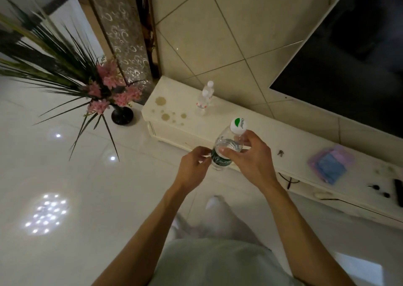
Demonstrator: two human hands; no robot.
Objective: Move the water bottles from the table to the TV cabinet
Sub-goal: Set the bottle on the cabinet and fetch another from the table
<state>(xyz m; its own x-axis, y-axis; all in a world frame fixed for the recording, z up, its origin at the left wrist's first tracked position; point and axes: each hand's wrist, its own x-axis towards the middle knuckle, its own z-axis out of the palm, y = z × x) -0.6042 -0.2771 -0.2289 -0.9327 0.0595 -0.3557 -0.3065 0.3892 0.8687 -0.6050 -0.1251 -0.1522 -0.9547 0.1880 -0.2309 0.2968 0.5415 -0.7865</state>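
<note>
A clear water bottle [226,146] with a green label and a white and green cap is held upright in the air before the front edge of the cream TV cabinet [250,124]. My right hand [250,157] grips its upper body, thumb across the front. My left hand [193,168] pinches the label band from the left. Two small clear bottles [205,99] with white caps and red labels stand close together on the cabinet's left part, near the wall.
A dark TV [349,67] hangs above the cabinet. A blue and pink cloth [331,165], small dark items and a remote [398,192] lie on the cabinet's right part. A black vase of pink flowers [121,111] stands on the glossy floor to the left.
</note>
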